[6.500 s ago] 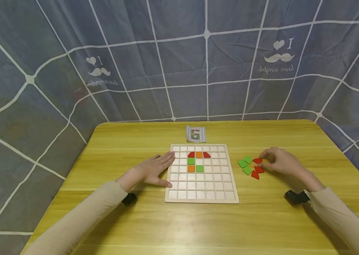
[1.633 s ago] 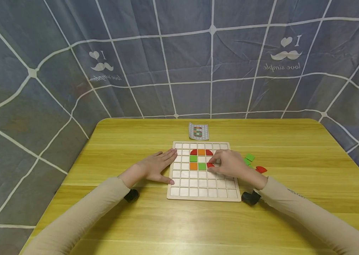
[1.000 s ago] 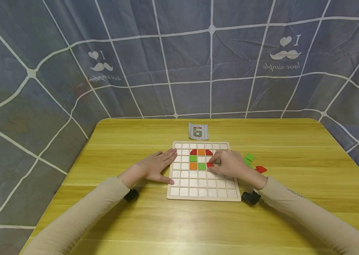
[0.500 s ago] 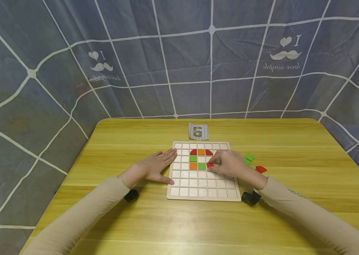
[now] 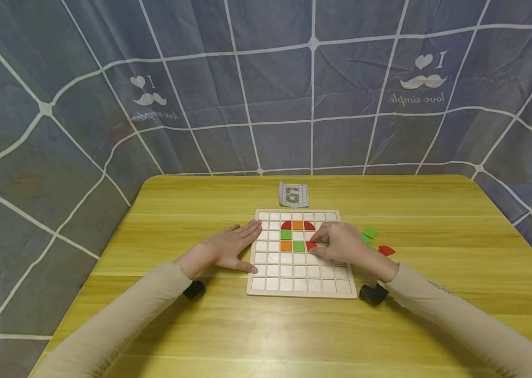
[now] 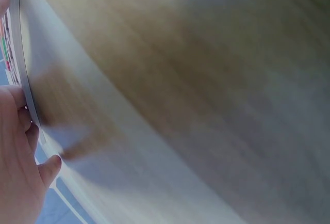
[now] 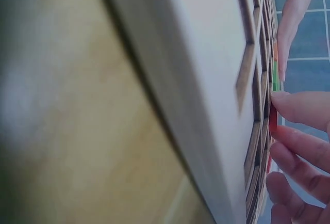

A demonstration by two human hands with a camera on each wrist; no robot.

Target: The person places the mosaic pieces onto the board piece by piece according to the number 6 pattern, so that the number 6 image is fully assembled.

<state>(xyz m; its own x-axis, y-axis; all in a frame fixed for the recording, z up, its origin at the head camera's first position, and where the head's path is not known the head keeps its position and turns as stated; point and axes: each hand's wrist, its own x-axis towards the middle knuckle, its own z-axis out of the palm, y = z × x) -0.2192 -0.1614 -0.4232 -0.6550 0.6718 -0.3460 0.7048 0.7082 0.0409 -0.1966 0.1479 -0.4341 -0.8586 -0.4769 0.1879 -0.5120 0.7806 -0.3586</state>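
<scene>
A wooden grid board (image 5: 301, 285) lies on the table. My left hand (image 5: 230, 247) rests with straight, spread fingers along its left edge; the left wrist view shows part of that hand (image 6: 20, 157) against the board's side. Over the middle of the board, my right hand (image 5: 343, 242) pinches a red quarter-round tile (image 5: 310, 245) between thumb and fingers. That tile sits just right of a green square tile (image 5: 298, 246), and the right wrist view shows it (image 7: 273, 116) at the grid surface. Whether it is fully seated in its cell I cannot tell.
More red, orange and green tiles (image 5: 298, 225) fill cells near the board's upper middle. Loose green tiles (image 5: 370, 232) and red tiles (image 5: 386, 251) lie right of the board, partly behind the right hand. A pattern card (image 5: 293, 195) lies beyond the board.
My right hand has moved left from the loose tiles to the board, bringing a red quarter-round tile. Over the last second and a half it has barely moved. My left hand stays on the edge.
</scene>
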